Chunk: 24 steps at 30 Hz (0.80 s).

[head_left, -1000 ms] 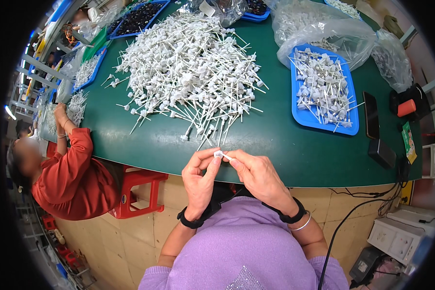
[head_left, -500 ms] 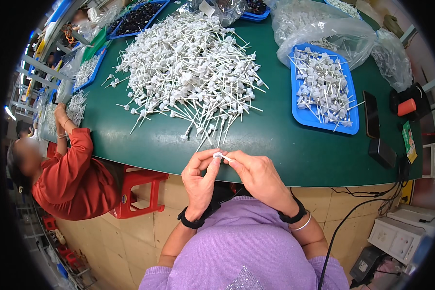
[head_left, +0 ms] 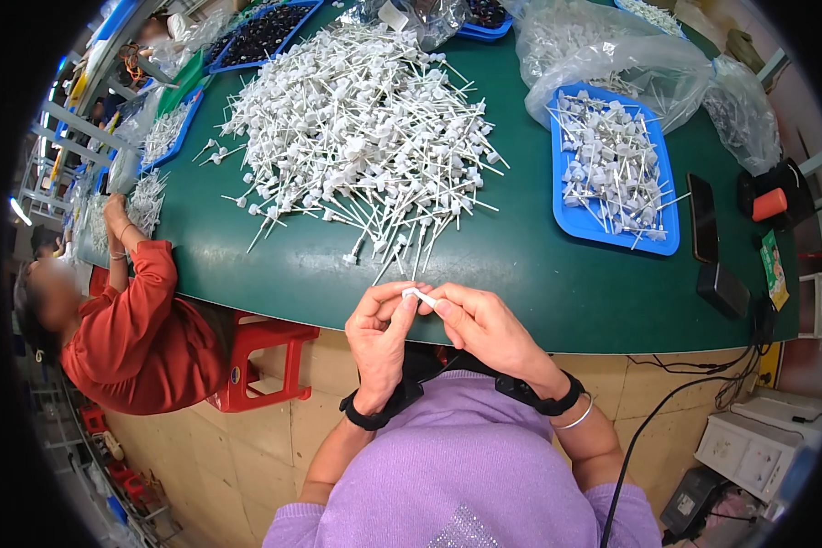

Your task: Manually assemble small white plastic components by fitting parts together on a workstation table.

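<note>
Close to the table's near edge, both hands meet at a small white plastic piece with a thin stem [head_left: 423, 295]. Its blocky head is pinched between the thumb and fingers of my left hand [head_left: 376, 342]. My right hand [head_left: 491, 331] grips the stem between thumb and forefinger, and the fingers hide part of it. Just beyond my hands spreads a large heap of similar white stemmed pieces [head_left: 356, 128], with a few stems pointing toward me. To the right, more such pieces [head_left: 612, 164] lie in a blue tray [head_left: 571, 222].
A clear plastic bag [head_left: 648, 68] of white pieces slumps behind the tray. At the right edge are a phone [head_left: 701, 219] and a dark box [head_left: 722, 289]. A co-worker in red [head_left: 137, 338] sits at left by a red stool [head_left: 269, 361]. Dark parts fill a far tray [head_left: 263, 36].
My right hand and wrist have shifted slightly to the right, with the fingers still at the stem. My left hand has barely moved.
</note>
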{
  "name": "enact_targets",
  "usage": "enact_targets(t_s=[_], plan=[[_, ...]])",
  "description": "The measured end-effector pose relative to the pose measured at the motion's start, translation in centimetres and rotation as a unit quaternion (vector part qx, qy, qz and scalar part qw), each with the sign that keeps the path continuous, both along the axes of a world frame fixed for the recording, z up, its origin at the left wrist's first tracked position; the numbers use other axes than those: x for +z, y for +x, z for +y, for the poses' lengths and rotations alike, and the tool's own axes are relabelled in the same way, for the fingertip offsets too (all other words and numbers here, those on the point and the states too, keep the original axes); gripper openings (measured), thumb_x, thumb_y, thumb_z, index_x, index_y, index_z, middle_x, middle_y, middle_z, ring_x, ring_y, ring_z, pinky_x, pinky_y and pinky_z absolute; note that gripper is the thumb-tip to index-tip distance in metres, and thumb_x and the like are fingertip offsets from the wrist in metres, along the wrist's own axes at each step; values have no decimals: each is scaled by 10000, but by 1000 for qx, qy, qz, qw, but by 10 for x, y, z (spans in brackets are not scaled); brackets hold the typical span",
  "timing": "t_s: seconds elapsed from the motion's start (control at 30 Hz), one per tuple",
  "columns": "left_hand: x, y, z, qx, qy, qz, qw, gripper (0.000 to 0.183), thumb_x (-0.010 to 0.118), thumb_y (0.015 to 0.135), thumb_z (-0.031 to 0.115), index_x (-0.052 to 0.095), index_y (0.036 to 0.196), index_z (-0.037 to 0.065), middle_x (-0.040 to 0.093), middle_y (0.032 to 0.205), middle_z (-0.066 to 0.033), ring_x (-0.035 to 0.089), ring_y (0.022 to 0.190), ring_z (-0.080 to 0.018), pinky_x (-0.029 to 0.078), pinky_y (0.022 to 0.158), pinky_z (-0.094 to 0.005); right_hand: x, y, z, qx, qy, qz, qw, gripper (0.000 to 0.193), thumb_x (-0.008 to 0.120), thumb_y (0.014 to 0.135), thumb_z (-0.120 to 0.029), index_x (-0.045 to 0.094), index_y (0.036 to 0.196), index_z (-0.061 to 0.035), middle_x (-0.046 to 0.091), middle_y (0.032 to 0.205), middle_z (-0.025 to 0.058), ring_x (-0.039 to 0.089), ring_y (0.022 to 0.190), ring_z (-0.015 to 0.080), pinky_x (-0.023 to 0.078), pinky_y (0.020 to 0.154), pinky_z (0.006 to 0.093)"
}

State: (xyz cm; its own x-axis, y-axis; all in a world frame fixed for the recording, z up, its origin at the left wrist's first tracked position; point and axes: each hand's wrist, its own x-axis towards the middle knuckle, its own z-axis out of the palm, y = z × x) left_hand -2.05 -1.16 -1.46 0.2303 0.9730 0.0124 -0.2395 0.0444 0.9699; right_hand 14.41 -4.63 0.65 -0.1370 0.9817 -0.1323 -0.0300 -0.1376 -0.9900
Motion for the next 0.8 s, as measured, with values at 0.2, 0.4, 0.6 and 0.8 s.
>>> enact_targets(t_s=[0.2, 0.4, 0.6, 0.8], plan=[[-1, 1, -1, 5, 2, 2, 1000, 162, 606, 963, -8, 610, 1120, -50, 710, 1106, -175, 688, 999, -171, 522, 904, -276, -1, -1, -2, -3, -5, -6, 1000, 255, 452, 1067, -191, 639, 1082, -18, 471, 613, -33, 416, 536, 40, 344, 485, 230], [5, -3, 1, -8, 47, 45, 998, 164, 602, 958, -25, 613, 1120, -48, 708, 1114, -180, 692, 987, -170, 526, 898, -275, -3, 11, 3, 82, -167, 257, 948, 276, 470, 1066, -233, 627, 1034, -8, 457, 588, -25, 434, 518, 48, 368, 483, 247], [1, -1, 0, 5, 21, -8, 1000, 175, 589, 963, -33, 600, 1137, -47, 708, 1117, -175, 682, 1001, -162, 515, 921, -280, 25, 2, 4, -20, 120, -169, 978, 219, 520, 1031, -172, 599, 1102, 20, 551, 626, 171, 540, 504, 274, 424, 513, 373], [-2, 0, -2, 13, 16, -24, 999, 176, 586, 972, -18, 590, 1146, -45, 707, 1113, -176, 675, 1026, -168, 506, 942, -290, 22, -4, 1, -25, 65, -150, 986, 208, 519, 1026, -153, 606, 1107, 18, 556, 643, 191, 562, 539, 307, 441, 537, 395]])
